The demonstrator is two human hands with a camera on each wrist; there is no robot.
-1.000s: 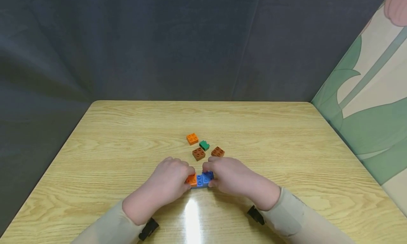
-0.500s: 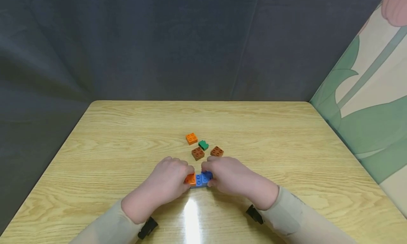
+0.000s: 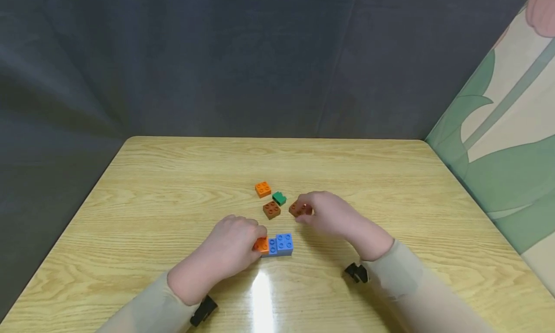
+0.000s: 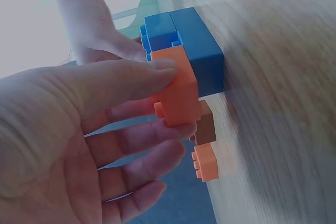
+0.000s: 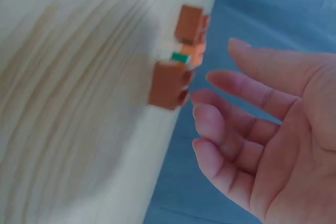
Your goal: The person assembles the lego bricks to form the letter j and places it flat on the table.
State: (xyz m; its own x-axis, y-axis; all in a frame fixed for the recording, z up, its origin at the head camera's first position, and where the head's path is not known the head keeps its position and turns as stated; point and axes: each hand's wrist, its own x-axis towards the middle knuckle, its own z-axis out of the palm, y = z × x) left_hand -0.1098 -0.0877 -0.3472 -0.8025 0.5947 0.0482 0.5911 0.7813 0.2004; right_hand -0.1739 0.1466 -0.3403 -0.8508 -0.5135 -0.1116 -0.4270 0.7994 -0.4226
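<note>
Head: near centre, the left grip pinches an orange brick on a blue brick; farther, the right grip, released, hovers by the right brown brick. Left wrist: thumb braces orange; steadiness should help. Right wrist: loose fingers would best straddle brown's sides.

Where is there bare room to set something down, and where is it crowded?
Bare tabletop lies beyond the loose orange brick, left of the left hand and right of the right hand. Crowded: the middle, with joined blue bricks, brown bricks and a green brick.
</note>
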